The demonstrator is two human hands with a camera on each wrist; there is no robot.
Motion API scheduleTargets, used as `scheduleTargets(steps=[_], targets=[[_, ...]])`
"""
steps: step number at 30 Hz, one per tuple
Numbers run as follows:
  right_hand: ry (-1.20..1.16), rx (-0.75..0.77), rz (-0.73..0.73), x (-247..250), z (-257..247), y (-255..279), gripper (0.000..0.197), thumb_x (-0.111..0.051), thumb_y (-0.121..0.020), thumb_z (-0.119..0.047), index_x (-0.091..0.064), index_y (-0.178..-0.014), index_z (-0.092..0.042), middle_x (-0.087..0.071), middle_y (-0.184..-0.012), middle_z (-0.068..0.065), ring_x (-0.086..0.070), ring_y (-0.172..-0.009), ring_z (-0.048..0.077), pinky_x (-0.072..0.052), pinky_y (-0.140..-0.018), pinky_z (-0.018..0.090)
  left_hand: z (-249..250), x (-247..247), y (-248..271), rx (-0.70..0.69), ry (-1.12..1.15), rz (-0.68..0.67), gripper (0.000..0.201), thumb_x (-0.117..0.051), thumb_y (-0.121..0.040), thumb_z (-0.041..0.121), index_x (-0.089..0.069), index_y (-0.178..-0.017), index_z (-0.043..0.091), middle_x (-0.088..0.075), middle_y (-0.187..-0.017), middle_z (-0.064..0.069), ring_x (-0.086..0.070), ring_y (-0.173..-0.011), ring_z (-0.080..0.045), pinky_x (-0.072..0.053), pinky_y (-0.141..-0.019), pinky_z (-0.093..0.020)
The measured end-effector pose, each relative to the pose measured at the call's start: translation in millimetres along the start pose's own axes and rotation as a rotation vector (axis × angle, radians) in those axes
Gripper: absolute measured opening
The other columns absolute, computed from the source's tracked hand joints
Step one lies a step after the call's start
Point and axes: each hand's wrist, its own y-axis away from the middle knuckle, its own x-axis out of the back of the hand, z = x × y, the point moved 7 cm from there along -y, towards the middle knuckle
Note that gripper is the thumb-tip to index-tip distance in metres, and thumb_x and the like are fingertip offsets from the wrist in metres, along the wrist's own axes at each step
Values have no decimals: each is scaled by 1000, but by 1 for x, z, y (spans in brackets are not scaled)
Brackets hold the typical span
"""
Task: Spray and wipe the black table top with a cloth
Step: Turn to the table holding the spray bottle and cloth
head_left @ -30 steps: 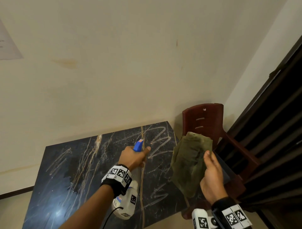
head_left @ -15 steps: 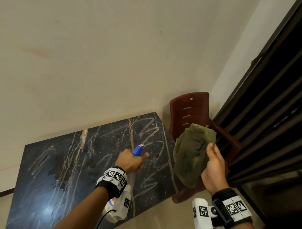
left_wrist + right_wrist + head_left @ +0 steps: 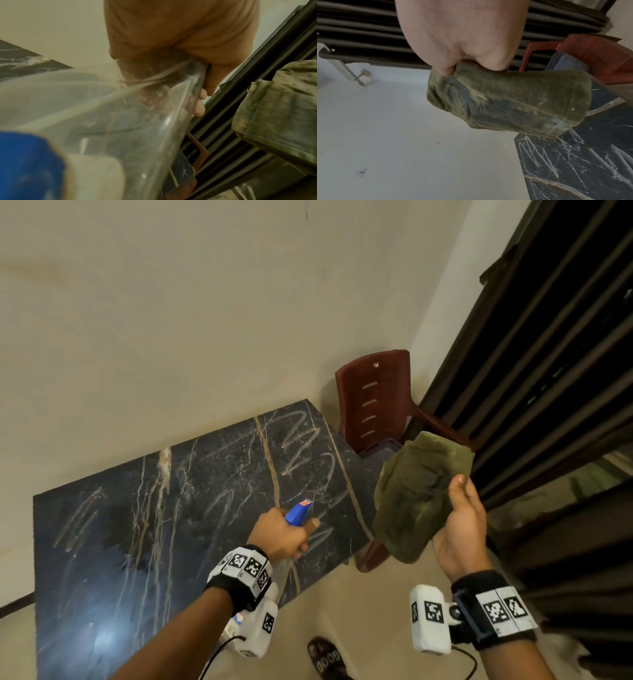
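over the streaked black table top (image 3: pixel 144 542), left fingers (image 3: pixel 310 524) grip spray bottle (image 3: pixel 298 513), right fingers (image 3: pixel 457 484) grip cloth (image 3: pixel 411 501).

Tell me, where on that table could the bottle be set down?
Nothing stands on the table. The near left part, by the light glare, is bare, as is the far edge along the wall. Its right end is crowded: the left hand holds the bottle over it, with the chair and the cloth alongside.
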Motion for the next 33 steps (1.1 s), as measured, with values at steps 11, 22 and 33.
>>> scheduleTargets(steps=[11, 22, 33], targets=[[-30, 89, 59, 25, -19, 66, 35, -41, -107, -27, -58, -135, -17, -67, -131, 7, -63, -121, 24, -53, -97, 41, -6, -8, 43, -34, 26, -80, 42, -75, -86, 46, -71, -86, 4, -75, -67, -5, -70, -56, -18, -62, -66, -30], [-38, 72, 40, 25, -17, 92, 35, -42, -107, -29, -59, -135, -19, -67, -130, 5, -65, -120, 22, -54, -95, 39, -29, 5, 66, -71, 14, -3, 42, -72, -86, 52, -71, -80, 11, -77, -70, 2, -70, -53, -16, -58, -63, -25], [18, -18, -33, -2, 15, 108, 36, -41, -107, -30, -57, -138, -21, -67, -130, 3, -65, -118, 21, -51, -96, 43, -80, 50, 98, 54, -8, 161, 45, -71, -86, 52, -68, -71, 10, -73, -59, -3, -71, -53, -14, -60, -69, -28]])
